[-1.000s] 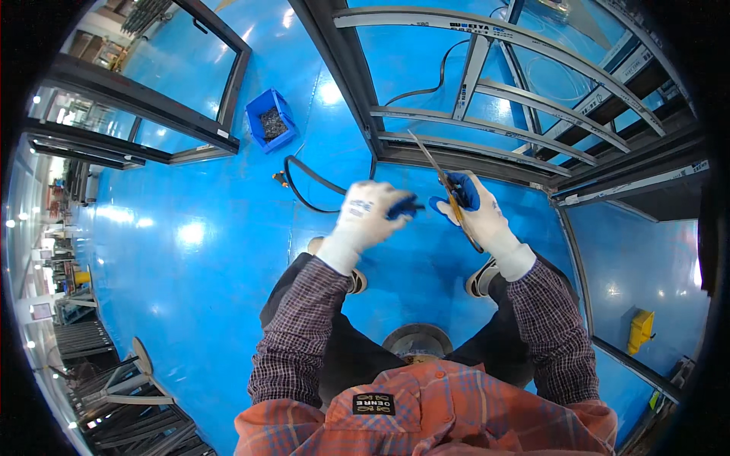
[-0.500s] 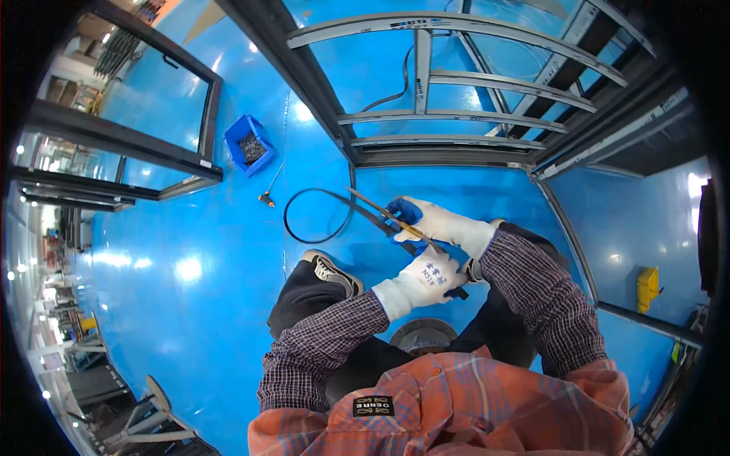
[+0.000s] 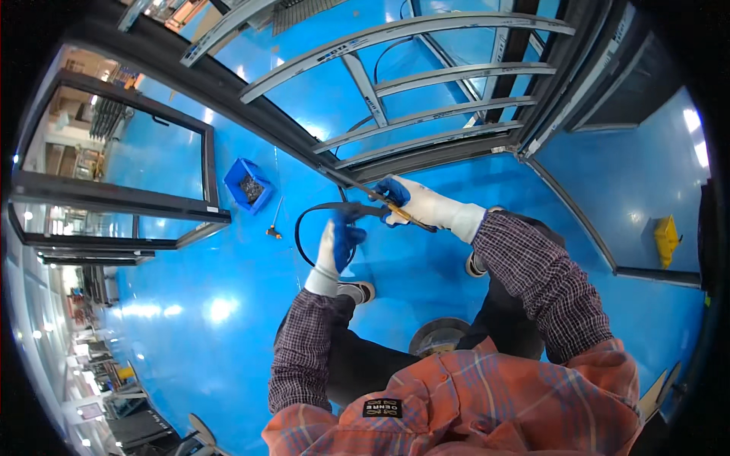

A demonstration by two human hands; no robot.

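My left hand (image 3: 338, 239), in a white glove with blue palm and fingers, is closed around a black flexible strip (image 3: 304, 216), somewhat blurred. The strip hangs in a loop beside that hand and runs across toward my right hand (image 3: 414, 201). In a matching glove, the right hand is closed on a long, slim, pointed tool with a yellowish part (image 3: 399, 213); its exact kind cannot be made out. The strip's end by the right fingers is partly hidden. The tool's tip points up and left toward the dark frame.
Ahead stands a dark metal frame (image 3: 266, 137) with pale grey crossbars (image 3: 449, 76). A blue bin (image 3: 247, 186) of small dark parts and an orange-handled tool (image 3: 274, 230) are on the blue floor. A round stool (image 3: 439, 334) is between my legs; a yellow container (image 3: 667, 242) stands right.
My left hand has moved left and forward, away from the right hand, along the strip. The right hand holds the tool slightly further forward. The whole view has turned a little.
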